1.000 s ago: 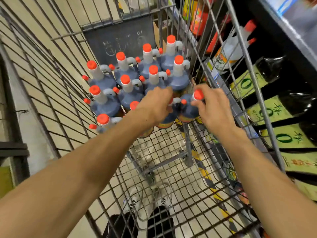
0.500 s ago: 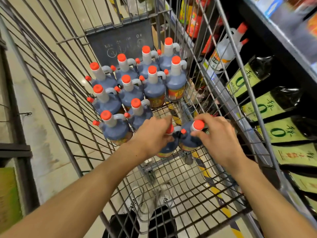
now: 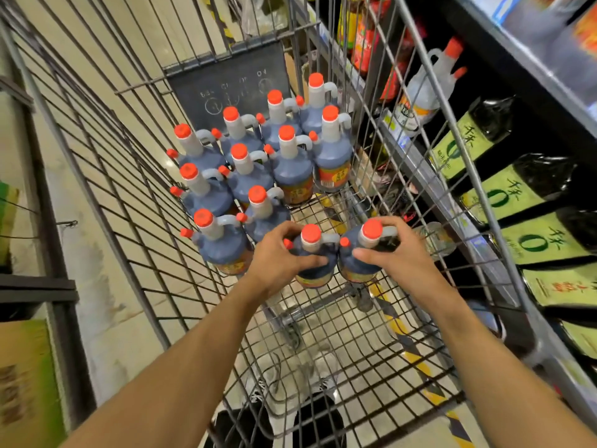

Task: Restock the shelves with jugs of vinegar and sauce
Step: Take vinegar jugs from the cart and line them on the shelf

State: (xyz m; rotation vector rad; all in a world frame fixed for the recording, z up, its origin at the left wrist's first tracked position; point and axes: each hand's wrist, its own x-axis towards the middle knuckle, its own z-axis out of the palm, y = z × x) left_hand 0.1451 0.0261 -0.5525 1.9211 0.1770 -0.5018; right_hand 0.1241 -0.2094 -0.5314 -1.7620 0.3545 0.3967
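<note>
- Cluster of dark jugs (image 3: pixel 258 163) stood upright at the wire cart's (image 3: pixel 135 195) far-left end.
- Left hand (image 3: pixel 277 257) — fingers wrapped round the left jug (image 3: pixel 311 253), upright, near the cart's middle.
- Right hand (image 3: pixel 397 253) gripped the right jug (image 3: pixel 363 253), touching its neighbour.
- Shelf (image 3: pixel 452 202) lay rightward — right hand nearer.

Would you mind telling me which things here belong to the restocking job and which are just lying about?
Part of the job:
- jug in the left hand
- jug in the right hand
- left hand
- right hand
- remaining jugs
- cart
- shelf

Just lying about:
- green-labelled packs
- cardboard box
</note>
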